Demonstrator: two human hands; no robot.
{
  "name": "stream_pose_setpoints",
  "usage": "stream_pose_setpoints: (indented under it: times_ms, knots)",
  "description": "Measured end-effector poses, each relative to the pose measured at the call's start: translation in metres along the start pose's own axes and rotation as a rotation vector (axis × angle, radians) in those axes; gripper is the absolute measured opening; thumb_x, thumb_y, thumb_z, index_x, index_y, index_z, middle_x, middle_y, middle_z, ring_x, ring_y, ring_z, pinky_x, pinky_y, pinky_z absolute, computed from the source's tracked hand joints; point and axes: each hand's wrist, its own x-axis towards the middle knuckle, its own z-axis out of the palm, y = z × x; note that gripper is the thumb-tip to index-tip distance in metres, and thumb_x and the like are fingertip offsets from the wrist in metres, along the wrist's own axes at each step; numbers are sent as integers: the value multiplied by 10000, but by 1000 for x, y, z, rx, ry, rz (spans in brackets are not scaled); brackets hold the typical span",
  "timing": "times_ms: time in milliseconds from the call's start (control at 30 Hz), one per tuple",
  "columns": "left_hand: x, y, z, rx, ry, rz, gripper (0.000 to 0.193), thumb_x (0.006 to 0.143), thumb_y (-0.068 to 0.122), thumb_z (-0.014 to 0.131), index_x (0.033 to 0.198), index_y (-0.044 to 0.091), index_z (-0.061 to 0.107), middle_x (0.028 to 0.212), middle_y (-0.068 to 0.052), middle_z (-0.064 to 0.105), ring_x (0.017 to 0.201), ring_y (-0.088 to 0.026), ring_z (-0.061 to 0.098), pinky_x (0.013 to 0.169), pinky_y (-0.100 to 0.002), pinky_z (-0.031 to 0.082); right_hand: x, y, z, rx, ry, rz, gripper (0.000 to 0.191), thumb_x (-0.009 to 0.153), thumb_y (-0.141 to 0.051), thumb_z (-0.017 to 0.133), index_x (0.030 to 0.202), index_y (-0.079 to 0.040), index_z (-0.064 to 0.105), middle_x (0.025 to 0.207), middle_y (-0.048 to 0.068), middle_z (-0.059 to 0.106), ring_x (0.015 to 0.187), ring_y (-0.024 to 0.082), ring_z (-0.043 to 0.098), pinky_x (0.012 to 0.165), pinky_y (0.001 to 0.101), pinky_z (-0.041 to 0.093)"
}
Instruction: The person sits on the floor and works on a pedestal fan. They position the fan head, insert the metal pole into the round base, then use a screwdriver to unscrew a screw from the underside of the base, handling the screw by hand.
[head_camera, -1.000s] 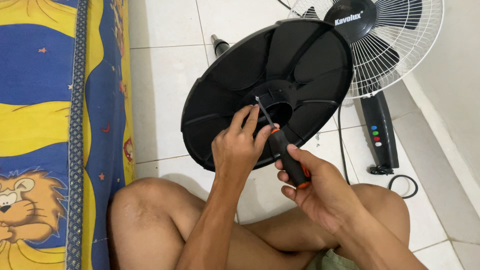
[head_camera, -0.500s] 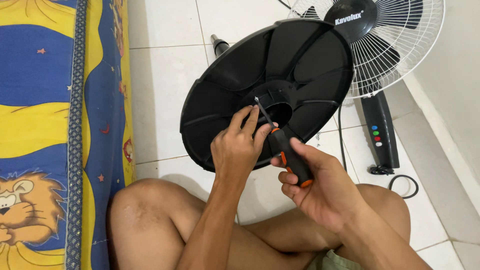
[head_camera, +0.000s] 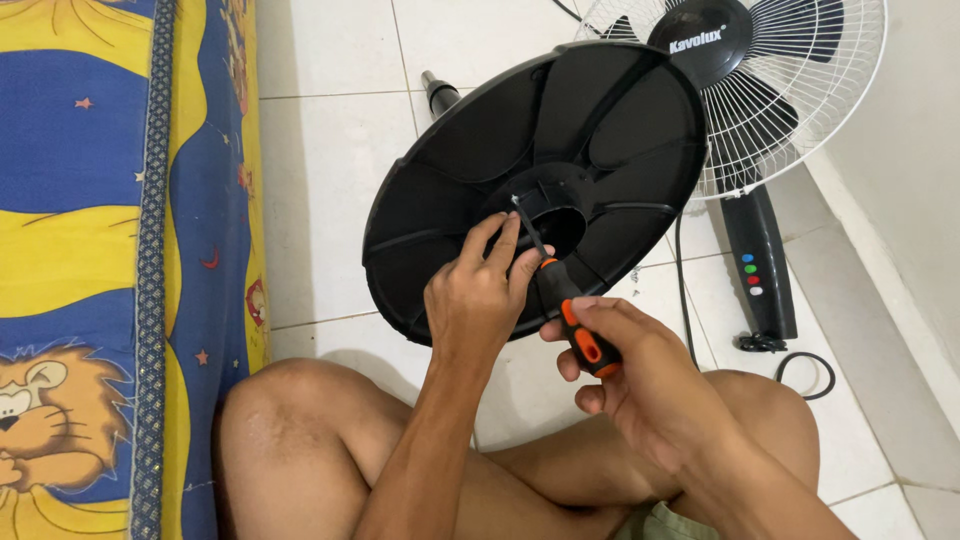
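The right hand is closing around the black-and-orange handle of a screwdriver, fingers wrapped tight, at the centre-right of the frame. The left hand is sitting just left of it, fingers half curled and pinching near the shaft, fingertips touching the hub of the base. The hands are lying close together, nearly touching. The screwdriver tip is pointing up-left into the rim of the hub hole.

Compared with half a second earlier, little is changing — the right hand is sitting a touch lower on the handle, and the base is holding the same tilt.

The base — a round black plastic disc with ribs on its underside — is standing tilted on the tile floor at the upper centre. A fan head is lying behind it at upper right.
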Motion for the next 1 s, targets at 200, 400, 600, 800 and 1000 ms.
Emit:
stream_pose_setpoints:
  times_ms: [200, 400, 600, 800, 1000]
  knots:
    - [1, 0, -3, 15, -34, -12, 385, 923, 346, 748, 1133, 24, 777, 1175, -90, 743, 644, -228, 740, 538, -309, 578, 9, 4, -12, 304, -177, 62, 429, 985, -327, 523, 1199, 41, 582, 1058, 172, 743, 618, 101, 564, 425, 185, 449]
    - [2, 2, -3, 2, 7, 2, 367, 936, 344, 742, 1134, 36, 773, 1187, -83, 740, 712, -244, 755, 577, -311, 590, 7, 1, -15, 350, -254, 92, 454, 987, -335, 513, 1249, 23, 608, 1074, 165, 751, 622, 100, 567, 453, 185, 481]
    - [2, 2, -3, 1, 2, -17, 375, 916, 343, 756, 1139, 43, 782, 1182, -92, 743, 699, -244, 754, 558, -313, 584, 5, 5, -11, 185, -183, 48, 388, 957, -297, 627, 1227, -19, 631, 965, 75, 660, 687, 120, 572, 484, 232, 456]
    - [2, 1, -1, -11, -4, -14, 387, 929, 350, 746, 1135, 23, 773, 1191, -101, 735, 692, -219, 752, 561, -284, 589, 3, 10, -9, -583, 41, -247, 787, 976, -227, 767, 1664, -217, 385, 714, 152, 638, 522, 214, 602, 472, 347, 502]
    - [2, 2, -2, -12, -4, -4, 380, 937, 341, 745, 1136, 17, 768, 1193, -92, 736, 675, -227, 747, 568, -299, 585, 0, 17, 1, -935, 238, -682, 475, 924, -263, 652, 1358, -95, 559, 712, 56, 710, 498, 111, 659, 479, 288, 491]
